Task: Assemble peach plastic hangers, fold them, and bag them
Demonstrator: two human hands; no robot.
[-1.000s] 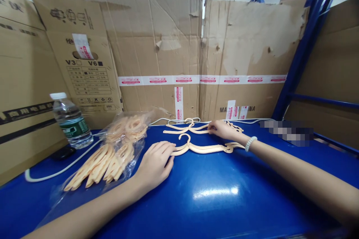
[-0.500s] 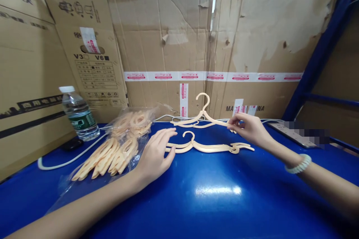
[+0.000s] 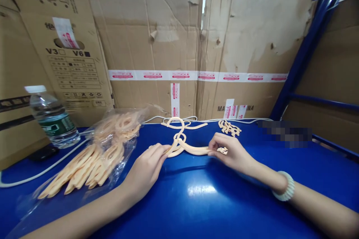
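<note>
My left hand pinches the left arm of a cream clothes hanger, and my right hand pinches the end of its right arm. The hanger is held just above the blue tabletop, its large hook pointing up. A second cream hanger lies behind and below it, mostly hidden; its smaller hook shows through the first one's hook. Farther back, another cream hanger lies flat on the table. Beyond my right hand is a small pile of cream plastic pieces.
On the left, a clear plastic bag holds folded cream hangers, with more folded ones at its front. A water bottle and a black object stand beyond, near a white cable. Cardboard sheets wall the back.
Both hands have brought the hanger nearer and lower, in front of the other hanger. My left hand, open before, now grips its left arm. The view has shifted right.
</note>
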